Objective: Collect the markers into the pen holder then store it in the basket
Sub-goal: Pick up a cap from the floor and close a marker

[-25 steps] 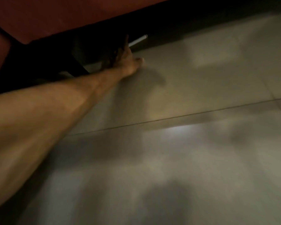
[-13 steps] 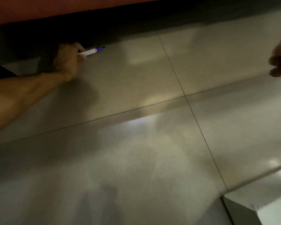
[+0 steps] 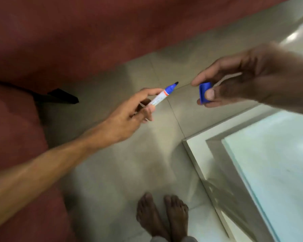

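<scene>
Left hand (image 3: 129, 112) has lifted the marker (image 3: 162, 94) toward the cap (image 3: 204, 92).

Left hand (image 3: 129, 114) grips an uncapped blue marker (image 3: 162, 95), tip pointing up-right toward the right hand (image 3: 234, 81). Right hand pinches the blue cap (image 3: 204, 92), near the tip but apart. Both over grey tile floor (image 3: 122, 168). Red sofa (image 3: 77, 35) left and top, white glass-topped table (image 3: 196, 147) lower right, bare feet (image 3: 163, 215) at bottom.
</scene>
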